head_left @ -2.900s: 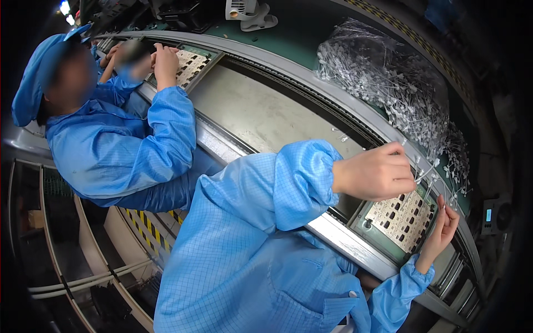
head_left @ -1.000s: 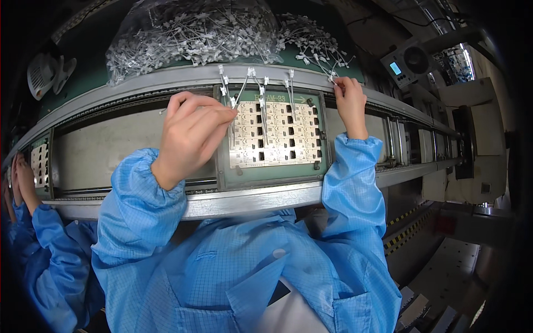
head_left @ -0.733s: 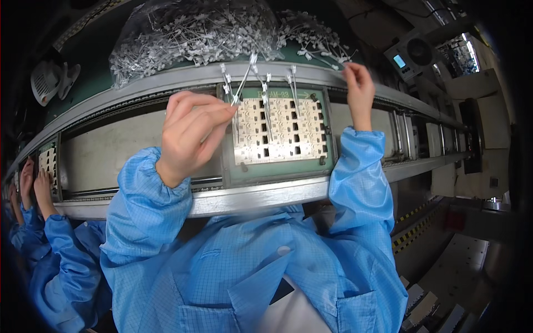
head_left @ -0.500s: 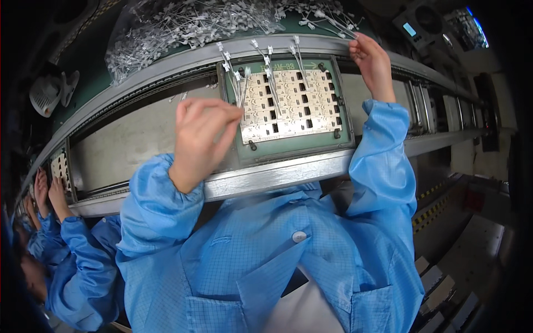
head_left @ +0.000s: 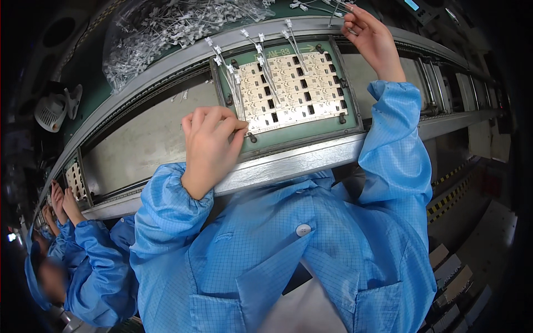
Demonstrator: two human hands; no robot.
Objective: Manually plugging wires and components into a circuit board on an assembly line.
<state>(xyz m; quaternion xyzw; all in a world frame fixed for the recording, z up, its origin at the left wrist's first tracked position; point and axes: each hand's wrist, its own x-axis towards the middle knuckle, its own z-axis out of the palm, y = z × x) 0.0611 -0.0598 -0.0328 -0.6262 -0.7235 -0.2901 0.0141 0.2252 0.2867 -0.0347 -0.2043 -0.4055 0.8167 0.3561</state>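
Note:
A panel of cream-coloured circuit boards (head_left: pixel 291 114) with black parts sits in a green carrier (head_left: pixel 294 139) in front of me. White wire leads with small plug ends (head_left: pixel 261 55) stand on it in several bunches and lean over its far edge. My left hand (head_left: pixel 211 147) is closed at the panel's near left corner. Its thumb and forefinger pinch the lower end of a wire lead (head_left: pixel 239 100) there; the tip is hidden by the fingers. Beyond the carrier's far right corner, my right hand (head_left: pixel 375 47) is raised, its fingertips closed on thin wire leads (head_left: pixel 336 12).
A clear plastic bag (head_left: pixel 166 41) heaped with white wire leads lies beyond the far metal rail. The near rail (head_left: pixel 300 158) runs between me and the carrier. At left are a white device (head_left: pixel 53 111), another carrier (head_left: pixel 75 180) and a co-worker's hands (head_left: pixel 64 202).
My left hand has come down the panel's left side to its near corner, its fingers now lower on the leads. My right hand stays about where it was; the whole view has shifted slightly.

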